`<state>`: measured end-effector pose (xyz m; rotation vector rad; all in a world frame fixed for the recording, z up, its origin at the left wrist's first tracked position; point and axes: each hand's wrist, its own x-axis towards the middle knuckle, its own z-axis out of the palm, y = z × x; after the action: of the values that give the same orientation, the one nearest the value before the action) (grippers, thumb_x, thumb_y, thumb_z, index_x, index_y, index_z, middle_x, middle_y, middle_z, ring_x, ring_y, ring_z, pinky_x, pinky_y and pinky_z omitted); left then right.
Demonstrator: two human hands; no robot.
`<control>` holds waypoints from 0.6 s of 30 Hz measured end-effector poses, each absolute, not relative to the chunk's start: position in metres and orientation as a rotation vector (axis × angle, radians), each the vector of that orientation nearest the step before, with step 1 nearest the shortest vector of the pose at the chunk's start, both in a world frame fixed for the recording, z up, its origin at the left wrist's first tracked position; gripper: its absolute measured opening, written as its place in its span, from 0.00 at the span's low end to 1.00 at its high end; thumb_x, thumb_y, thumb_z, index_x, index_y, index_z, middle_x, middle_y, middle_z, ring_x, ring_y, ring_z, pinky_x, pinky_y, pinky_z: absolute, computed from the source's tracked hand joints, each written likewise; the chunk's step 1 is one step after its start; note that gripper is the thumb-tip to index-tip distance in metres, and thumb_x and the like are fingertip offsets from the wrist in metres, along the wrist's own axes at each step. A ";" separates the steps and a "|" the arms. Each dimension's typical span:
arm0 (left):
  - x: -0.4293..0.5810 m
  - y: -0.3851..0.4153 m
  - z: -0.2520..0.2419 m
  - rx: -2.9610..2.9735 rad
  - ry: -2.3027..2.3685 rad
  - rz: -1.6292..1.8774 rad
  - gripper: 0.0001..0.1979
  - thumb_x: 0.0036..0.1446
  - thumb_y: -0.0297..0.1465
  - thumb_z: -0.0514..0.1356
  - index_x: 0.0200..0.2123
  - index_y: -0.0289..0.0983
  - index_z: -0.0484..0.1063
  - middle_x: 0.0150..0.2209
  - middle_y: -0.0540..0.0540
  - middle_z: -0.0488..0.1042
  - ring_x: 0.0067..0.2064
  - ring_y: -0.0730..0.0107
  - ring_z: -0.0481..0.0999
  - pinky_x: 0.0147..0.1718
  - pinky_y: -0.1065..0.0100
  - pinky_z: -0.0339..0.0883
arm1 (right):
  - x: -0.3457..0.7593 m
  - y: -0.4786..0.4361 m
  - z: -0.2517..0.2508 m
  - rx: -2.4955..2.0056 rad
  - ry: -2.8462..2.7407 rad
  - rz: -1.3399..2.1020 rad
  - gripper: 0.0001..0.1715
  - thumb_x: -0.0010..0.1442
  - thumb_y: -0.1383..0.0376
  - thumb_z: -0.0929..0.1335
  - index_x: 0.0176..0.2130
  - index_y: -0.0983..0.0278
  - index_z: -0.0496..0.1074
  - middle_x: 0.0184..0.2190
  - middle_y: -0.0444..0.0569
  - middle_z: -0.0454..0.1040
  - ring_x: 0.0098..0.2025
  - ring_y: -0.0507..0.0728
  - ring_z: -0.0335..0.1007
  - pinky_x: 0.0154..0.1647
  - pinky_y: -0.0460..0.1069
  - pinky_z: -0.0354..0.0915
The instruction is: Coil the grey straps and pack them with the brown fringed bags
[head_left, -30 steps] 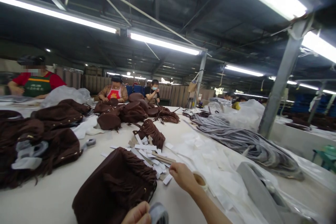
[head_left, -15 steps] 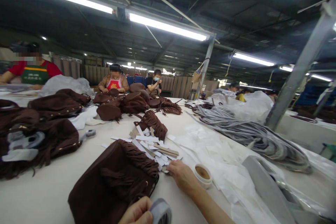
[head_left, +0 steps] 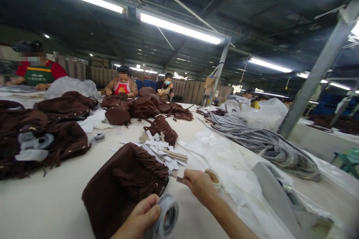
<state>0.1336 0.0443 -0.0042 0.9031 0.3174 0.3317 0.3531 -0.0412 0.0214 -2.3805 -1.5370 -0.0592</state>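
Observation:
Between the thumb and fingers of my left hand (head_left: 141,216) is a wrapped grey coil (head_left: 168,216), like a rolled strap or tape, held low in front of me. My right hand (head_left: 199,186) pinches a small flat brown-grey strip (head_left: 180,180) just off the tabletop. A dark brown fringed bag (head_left: 120,186) lies on the table beside and behind my left hand. Past the right hand is a pile of cut white and tan strips (head_left: 165,153). A round tub with tan contents (head_left: 213,177) stands partly hidden behind my right hand.
More brown bags (head_left: 61,142) are heaped at left and farther back. A bundle of grey straps (head_left: 260,140) and thin white sheets (head_left: 218,157) cover the right side, near a grey tape dispenser (head_left: 277,198). A slanted metal post (head_left: 319,71) rises at right. Several people work across the table.
My right hand has drawn back from the strip pile, lifting a small strip. My left hand has risen a little with the coil, showing more of it. The view has shifted slightly.

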 end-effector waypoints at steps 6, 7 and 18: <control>0.128 0.042 0.004 0.948 0.374 0.332 0.22 0.44 0.44 0.72 0.32 0.35 0.69 0.27 0.50 0.68 0.28 0.75 0.67 0.28 0.76 0.58 | 0.343 -0.046 0.003 -2.356 -1.496 0.072 0.06 0.58 0.70 0.66 0.29 0.66 0.70 0.33 0.52 0.76 0.38 0.59 0.72 0.37 0.49 0.59; 0.128 0.041 0.003 0.954 0.373 0.329 0.22 0.44 0.44 0.71 0.32 0.35 0.68 0.28 0.50 0.68 0.28 0.75 0.66 0.28 0.75 0.58 | 0.343 -0.048 0.006 -2.337 -1.492 0.076 0.07 0.59 0.69 0.65 0.28 0.65 0.69 0.31 0.50 0.76 0.37 0.58 0.72 0.37 0.48 0.61; 0.116 0.037 0.023 1.700 0.098 0.147 0.13 0.53 0.40 0.60 0.34 0.37 0.64 0.33 0.51 0.63 0.36 0.69 0.62 0.37 0.71 0.57 | 0.327 -0.079 0.035 -1.118 -0.330 0.826 0.22 0.46 0.57 0.77 0.33 0.64 0.65 0.28 0.46 0.75 0.28 0.51 0.73 0.26 0.43 0.70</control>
<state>0.1162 0.0372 0.0235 1.7002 0.0983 0.1472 0.3268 -0.0791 0.0346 -1.1178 -0.3297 0.8257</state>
